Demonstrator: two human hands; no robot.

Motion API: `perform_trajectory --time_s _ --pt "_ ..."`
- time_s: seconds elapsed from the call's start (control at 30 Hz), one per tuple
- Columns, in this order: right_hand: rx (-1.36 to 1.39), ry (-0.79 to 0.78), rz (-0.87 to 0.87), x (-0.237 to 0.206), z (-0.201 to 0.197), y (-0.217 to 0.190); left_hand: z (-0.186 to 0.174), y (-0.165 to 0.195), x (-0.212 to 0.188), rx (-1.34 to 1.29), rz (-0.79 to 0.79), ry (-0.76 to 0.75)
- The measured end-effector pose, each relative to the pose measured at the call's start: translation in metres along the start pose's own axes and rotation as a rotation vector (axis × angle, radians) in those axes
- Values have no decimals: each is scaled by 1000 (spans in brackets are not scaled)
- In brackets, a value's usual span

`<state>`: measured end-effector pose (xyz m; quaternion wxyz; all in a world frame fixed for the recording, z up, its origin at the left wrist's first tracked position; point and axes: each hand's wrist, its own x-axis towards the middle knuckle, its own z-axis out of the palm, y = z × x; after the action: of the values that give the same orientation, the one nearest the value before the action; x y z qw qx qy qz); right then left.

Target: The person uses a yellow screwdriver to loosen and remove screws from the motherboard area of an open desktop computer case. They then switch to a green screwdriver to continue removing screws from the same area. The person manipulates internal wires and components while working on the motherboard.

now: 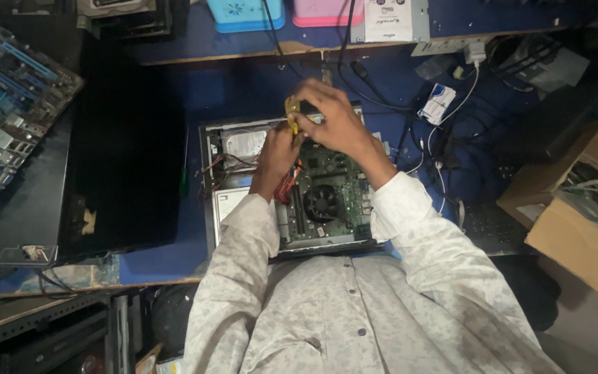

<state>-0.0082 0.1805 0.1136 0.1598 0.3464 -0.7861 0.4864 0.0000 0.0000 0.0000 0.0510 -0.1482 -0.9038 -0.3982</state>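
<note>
Here, both your hands meet above the open grey metal computer case (210,181) on the blue desk (167,257). Your right hand (333,118) and left hand (278,154) pinch a small yellow connector (291,111) over the case's far edge, fingers clenched around it.

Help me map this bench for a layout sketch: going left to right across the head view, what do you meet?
Bare circuit board → black panel → open computer case with left hand and right hand over it → tangled cables → cardboard box.
</note>
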Motion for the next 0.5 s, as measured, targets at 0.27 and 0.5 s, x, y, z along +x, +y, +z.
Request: perform_trajectory --time_s 0.27,0.5 --pt "-41 -4 -21 -16 22 12 20 -30 -12 41 -49 -3" --pt "-21 -9 -29 -29 32 15 32 -49 -24 95 57 71"
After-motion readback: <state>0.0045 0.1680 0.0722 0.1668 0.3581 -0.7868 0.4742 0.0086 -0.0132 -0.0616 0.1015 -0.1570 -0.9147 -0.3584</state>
